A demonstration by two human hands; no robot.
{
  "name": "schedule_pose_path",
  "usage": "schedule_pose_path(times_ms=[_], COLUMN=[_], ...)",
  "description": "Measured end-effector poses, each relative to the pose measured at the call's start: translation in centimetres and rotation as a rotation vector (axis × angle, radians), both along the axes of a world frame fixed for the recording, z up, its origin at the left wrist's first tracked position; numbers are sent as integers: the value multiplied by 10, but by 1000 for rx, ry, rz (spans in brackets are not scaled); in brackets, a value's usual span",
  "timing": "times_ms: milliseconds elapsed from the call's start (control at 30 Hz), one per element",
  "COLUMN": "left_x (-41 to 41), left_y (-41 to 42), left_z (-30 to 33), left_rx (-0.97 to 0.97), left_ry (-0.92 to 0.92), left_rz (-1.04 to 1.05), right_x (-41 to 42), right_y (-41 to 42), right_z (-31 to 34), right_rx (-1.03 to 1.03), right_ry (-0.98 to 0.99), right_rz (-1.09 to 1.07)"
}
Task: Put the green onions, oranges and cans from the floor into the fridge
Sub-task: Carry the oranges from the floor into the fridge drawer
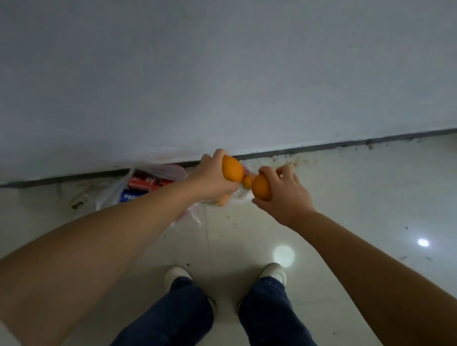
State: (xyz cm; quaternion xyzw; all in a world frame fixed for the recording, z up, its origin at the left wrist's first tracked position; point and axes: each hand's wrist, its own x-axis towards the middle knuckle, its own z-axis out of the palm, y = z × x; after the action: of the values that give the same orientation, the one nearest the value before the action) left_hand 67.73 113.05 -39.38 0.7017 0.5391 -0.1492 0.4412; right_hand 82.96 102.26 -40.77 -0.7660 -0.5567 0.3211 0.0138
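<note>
I log colours: two oranges (pixel 231 172) (pixel 261 188), bright orange; red can (pixel 145 183) and blue can (pixel 130 196) with white lettering; translucent whitish bag (pixel 166 171); glossy cream floor tiles (pixel 358 202); grey-white wall (pixel 205 59); dark blue jeans (pixel 276 331); white shoes (pixel 177 275).

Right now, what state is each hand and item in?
Left hand: closed on an orange, lifted.
Right hand: closed on a second orange, lifted.
Small orange: between the two, in the clear bag.
Cans: in the plastic bag on the floor.
</note>
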Motion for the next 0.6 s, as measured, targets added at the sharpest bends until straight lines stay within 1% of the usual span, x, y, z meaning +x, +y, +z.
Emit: schedule_pose_path(times_ms=[167,333,467,600], left_x=[31,55,58,62], left_y=[-14,-38,-75,-128], left_z=[109,216,286,343], left_rx=[18,117,180,234], left_ry=[-95,-236,-284,-354], left_rz=[-87,-218,-460,-681], right_x=[20,25,4,-15], right_y=[-21,-58,-119,-200], right_z=[110,217,287,344], right_rx=[51,148,214,190], right_ry=[-56,-156,-225,-292], right_rz=[-136,-309,-511,-654])
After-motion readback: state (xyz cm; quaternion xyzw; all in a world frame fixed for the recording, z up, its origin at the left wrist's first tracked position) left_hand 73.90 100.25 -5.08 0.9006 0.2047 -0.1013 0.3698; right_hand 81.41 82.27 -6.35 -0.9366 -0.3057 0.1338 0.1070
